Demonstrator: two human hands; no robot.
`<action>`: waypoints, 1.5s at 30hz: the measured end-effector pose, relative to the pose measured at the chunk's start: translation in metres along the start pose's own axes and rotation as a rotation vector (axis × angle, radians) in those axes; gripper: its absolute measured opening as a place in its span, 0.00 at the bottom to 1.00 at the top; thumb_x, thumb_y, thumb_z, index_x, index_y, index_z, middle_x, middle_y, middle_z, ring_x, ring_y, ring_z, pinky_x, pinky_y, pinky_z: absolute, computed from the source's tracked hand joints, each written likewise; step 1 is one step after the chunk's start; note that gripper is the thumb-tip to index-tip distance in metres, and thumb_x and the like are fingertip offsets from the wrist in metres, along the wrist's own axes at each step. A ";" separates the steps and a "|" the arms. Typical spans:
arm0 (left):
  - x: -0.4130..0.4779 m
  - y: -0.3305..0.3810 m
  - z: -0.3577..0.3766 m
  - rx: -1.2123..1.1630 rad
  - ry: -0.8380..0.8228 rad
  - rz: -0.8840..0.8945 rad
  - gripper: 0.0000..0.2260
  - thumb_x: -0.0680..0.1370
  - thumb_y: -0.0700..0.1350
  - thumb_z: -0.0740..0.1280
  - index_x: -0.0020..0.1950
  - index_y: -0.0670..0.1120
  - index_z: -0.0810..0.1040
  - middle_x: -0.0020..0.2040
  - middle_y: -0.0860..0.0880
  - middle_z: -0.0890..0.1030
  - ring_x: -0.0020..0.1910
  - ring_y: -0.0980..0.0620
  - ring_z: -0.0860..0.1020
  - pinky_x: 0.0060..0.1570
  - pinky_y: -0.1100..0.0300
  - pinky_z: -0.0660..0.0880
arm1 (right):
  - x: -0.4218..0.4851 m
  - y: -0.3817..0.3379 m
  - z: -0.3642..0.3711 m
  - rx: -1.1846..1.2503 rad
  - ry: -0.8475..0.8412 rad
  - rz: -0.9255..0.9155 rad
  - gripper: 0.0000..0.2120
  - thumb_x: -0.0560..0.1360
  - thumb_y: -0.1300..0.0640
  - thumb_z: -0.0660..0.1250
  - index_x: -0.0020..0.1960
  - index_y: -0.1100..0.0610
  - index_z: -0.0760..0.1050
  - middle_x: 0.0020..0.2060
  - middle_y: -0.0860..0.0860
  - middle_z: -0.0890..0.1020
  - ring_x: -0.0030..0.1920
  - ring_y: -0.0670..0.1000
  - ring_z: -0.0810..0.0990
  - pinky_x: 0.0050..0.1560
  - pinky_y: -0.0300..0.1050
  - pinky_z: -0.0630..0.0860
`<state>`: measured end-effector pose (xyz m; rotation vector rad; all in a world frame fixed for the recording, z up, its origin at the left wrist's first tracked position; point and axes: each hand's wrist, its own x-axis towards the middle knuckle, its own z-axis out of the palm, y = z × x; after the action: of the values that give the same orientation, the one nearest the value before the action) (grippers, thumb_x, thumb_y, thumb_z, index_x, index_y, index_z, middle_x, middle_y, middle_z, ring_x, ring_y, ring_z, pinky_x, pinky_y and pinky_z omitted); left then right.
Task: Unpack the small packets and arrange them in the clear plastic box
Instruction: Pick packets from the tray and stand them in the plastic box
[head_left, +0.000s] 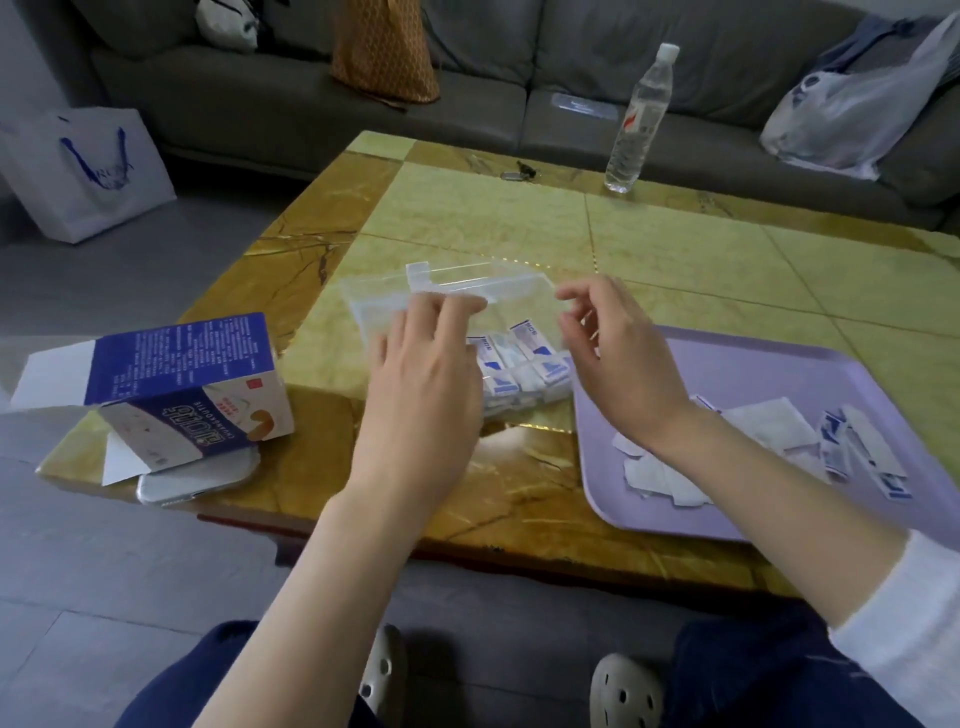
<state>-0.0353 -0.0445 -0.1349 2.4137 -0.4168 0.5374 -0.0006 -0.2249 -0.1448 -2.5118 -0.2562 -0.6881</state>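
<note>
Clear plastic box (519, 291) between hands, left hand (423, 384) touching.

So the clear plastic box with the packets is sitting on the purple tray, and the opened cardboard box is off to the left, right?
Not quite. The head view shows the clear plastic box on the table, left of the purple tray, not on it. Some packets lie inside it. The opened cardboard box is indeed off to the left.

Just one camera here, up on the person's head, tilted forward and down over their knees. It sits close to the table (291, 467), wide enough to catch the sofa (571, 47) behind and the floor (104, 571) below. No second view to compare.
</note>
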 end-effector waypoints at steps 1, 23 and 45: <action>-0.002 0.008 0.006 -0.031 -0.047 0.064 0.15 0.79 0.37 0.60 0.65 0.46 0.69 0.59 0.47 0.71 0.54 0.48 0.70 0.53 0.56 0.65 | -0.005 0.014 -0.005 -0.035 0.006 0.060 0.09 0.79 0.59 0.59 0.57 0.59 0.72 0.45 0.48 0.72 0.46 0.50 0.73 0.44 0.43 0.71; 0.003 0.069 0.140 0.253 -0.497 0.249 0.18 0.82 0.52 0.52 0.68 0.43 0.61 0.66 0.45 0.66 0.63 0.46 0.68 0.61 0.57 0.63 | -0.052 0.113 -0.037 -0.099 -0.571 0.362 0.32 0.72 0.48 0.70 0.71 0.57 0.63 0.69 0.53 0.68 0.70 0.53 0.65 0.69 0.45 0.61; 0.027 0.079 0.159 0.020 -0.699 -0.098 0.17 0.74 0.48 0.70 0.56 0.40 0.70 0.52 0.43 0.77 0.49 0.43 0.76 0.43 0.55 0.70 | -0.046 0.120 -0.049 -0.009 -0.687 0.332 0.31 0.64 0.53 0.78 0.65 0.54 0.71 0.56 0.53 0.73 0.58 0.51 0.72 0.58 0.45 0.72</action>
<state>-0.0007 -0.2092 -0.1971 2.5700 -0.5716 -0.3704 -0.0235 -0.3543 -0.1847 -2.6241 -0.0632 0.3182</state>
